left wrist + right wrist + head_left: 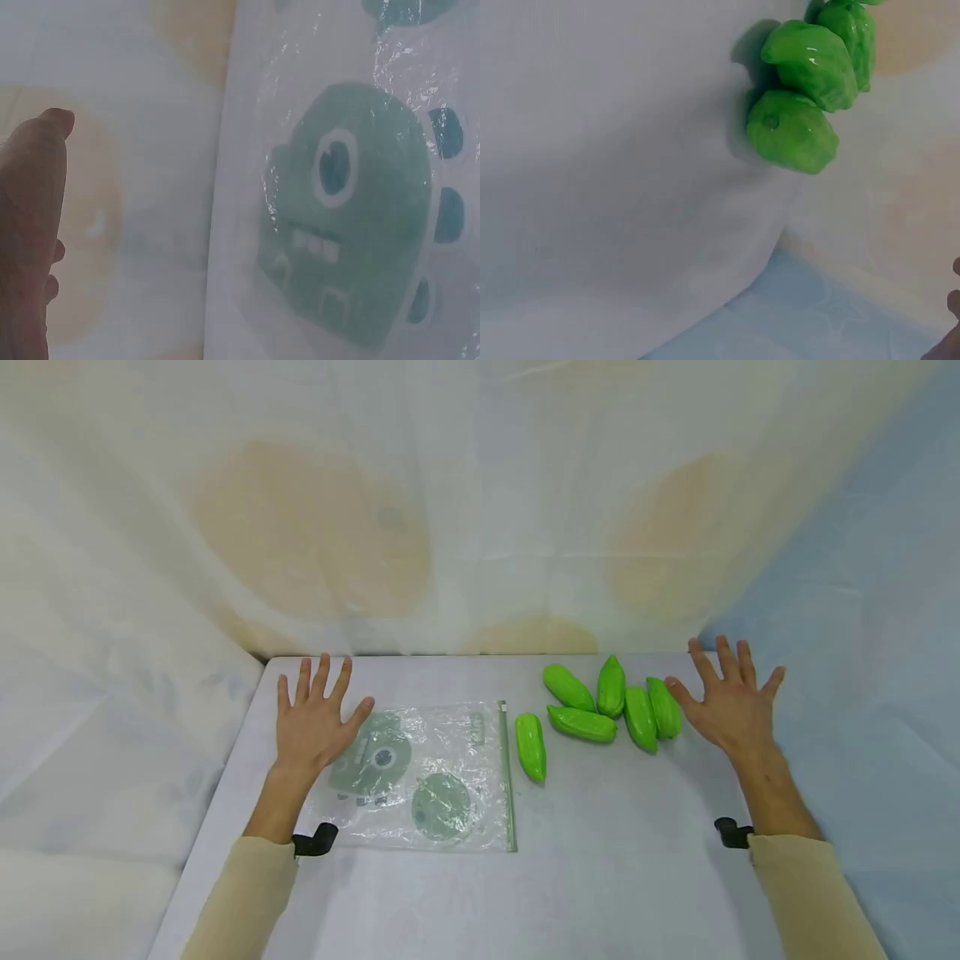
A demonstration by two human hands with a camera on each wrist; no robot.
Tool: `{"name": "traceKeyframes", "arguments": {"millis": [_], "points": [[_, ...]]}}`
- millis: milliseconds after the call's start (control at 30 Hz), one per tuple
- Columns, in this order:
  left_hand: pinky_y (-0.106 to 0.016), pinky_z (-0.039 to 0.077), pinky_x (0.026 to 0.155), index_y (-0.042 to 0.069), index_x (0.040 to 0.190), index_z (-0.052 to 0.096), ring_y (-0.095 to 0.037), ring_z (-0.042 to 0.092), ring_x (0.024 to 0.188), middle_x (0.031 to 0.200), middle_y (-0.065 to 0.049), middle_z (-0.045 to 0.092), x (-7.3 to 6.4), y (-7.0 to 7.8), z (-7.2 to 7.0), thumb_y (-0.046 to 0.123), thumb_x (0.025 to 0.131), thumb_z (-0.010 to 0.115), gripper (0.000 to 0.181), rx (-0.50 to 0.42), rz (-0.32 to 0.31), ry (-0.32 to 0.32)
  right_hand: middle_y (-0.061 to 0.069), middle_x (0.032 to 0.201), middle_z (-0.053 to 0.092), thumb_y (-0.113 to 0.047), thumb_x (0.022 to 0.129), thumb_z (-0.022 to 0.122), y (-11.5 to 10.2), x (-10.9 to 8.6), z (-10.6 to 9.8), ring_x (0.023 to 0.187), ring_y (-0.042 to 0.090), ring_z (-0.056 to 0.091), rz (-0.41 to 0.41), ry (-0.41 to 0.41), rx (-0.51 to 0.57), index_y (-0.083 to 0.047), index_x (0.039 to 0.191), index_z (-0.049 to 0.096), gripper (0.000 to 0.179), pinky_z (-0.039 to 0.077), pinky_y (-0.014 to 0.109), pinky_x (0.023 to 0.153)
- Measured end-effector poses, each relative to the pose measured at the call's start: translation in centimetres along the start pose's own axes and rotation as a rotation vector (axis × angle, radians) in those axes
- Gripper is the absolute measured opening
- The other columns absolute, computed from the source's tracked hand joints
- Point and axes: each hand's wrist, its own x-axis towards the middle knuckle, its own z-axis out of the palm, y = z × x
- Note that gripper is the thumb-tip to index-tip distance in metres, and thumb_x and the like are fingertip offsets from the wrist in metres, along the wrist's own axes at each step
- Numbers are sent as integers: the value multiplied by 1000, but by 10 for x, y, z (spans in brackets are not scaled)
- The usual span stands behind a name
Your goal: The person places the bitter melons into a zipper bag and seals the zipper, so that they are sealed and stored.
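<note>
My left hand point(311, 727), fingers spread and holding nothing, is over the left end of a clear plastic zip bag point(480, 793). The bag lies flat, printed with green cartoon figures, its green zip strip point(508, 777) facing right. In the left wrist view a one-eyed green figure point(360, 225) on the bag shows beside the hand point(30, 240). My right hand point(731, 710) is spread too, with its thumb close to the rightmost of several bright green, ridged, pointed vegetables point(663, 708). One vegetable point(531, 747) lies apart, beside the zip strip; others point(793, 131) sit bunched together.
A white-covered table point(600, 877) carries everything. Behind its far edge hangs a pale curtain with orange patches point(525, 527). Whitish cloth point(112, 693) hangs at the left and bluish cloth point(885, 693) at the right. Dark straps point(315, 841) are on both wrists.
</note>
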Motion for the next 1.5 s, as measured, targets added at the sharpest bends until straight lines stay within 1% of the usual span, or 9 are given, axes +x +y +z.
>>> {"name": "traceKeyframes", "arguments": {"millis": [133, 300, 500, 600, 800, 1033, 1167, 1333, 1500], "points": [[-61, -13, 119, 29, 163, 13, -33, -5, 155, 169, -11, 10, 0, 7, 4, 74, 96, 28, 82, -1, 16, -4, 18, 167, 8, -66, 98, 41, -3, -2, 3, 154, 39, -5, -23, 24, 18, -28, 163, 14, 80, -13, 79, 107], [-59, -11, 120, 30, 162, 13, -34, -1, 156, 169, -10, 10, -1, 21, 8, 75, 96, 29, 82, -13, 44, 7, 21, 165, 21, -63, 97, 47, -10, -5, 7, 154, 40, 6, -52, 79, 22, -27, 162, 21, 79, 0, 80, 110], [-59, -5, 121, 30, 162, 15, -34, 6, 155, 169, -10, 13, -4, 46, 14, 74, 95, 31, 82, -44, 89, 5, 22, 158, 36, -53, 91, 61, -20, -10, 13, 148, 45, 26, -130, 194, 48, -20, 157, 38, 77, 18, 79, 108], [-59, 0, 122, 30, 162, 18, -34, 8, 155, 168, -10, 15, -8, 61, 20, 74, 96, 32, 81, -71, 113, -4, 22, 155, 40, -48, 90, 66, -26, -14, 17, 143, 47, 32, -153, 213, 93, -19, 155, 42, 75, 26, 76, 106], [-62, 10, 121, 30, 161, 24, -34, 13, 155, 167, -10, 20, -18, 90, 39, 70, 97, 35, 77, -143, 163, -56, 20, 142, 48, -43, 94, 66, -47, -25, 26, 129, 46, 43, -155, 145, 272, -20, 152, 46, 65, 40, 69, 94], [-65, 20, 117, 30, 159, 31, -36, 22, 152, 164, -10, 29, -28, 118, 66, 66, 97, 42, 72, -167, 232, -96, 12, 119, 58, -32, 94, 70, -75, -42, 45, 107, 31, 58, -231, 112, 452, -16, 145, 54, 56, 52, 55, 80], [-65, 22, 117, 31, 159, 31, -35, 23, 152, 164, -9, 28, -32, 132, 80, 66, 97, 43, 72, -164, 253, -146, 4, 107, 62, -29, 95, 69, -93, -53, 56, 93, 21, 60, -260, 21, 561, -16, 145, 54, 54, 53, 42, 73], [-72, 20, 113, 34, 159, 29, -36, 18, 153, 166, -8, 24, -37, 144, 94, 68, 96, 43, 74, -147, 261, -218, -4, 100, 64, -29, 97, 68, -115, -68, 68, 89, 13, 60, -270, -110, 707, -17, 144, 55, 51, 55, 32, 72], [-76, 16, 111, 35, 159, 27, -40, 15, 153, 167, -10, 22, -44, 151, 103, 72, 95, 41, 76, -82, 281, -233, -4, 98, 66, -29, 98, 66, -134, -84, 79, 88, 15, 62, -279, -203, 804, -18, 144, 55, 49, 55, 30, 73]]}}
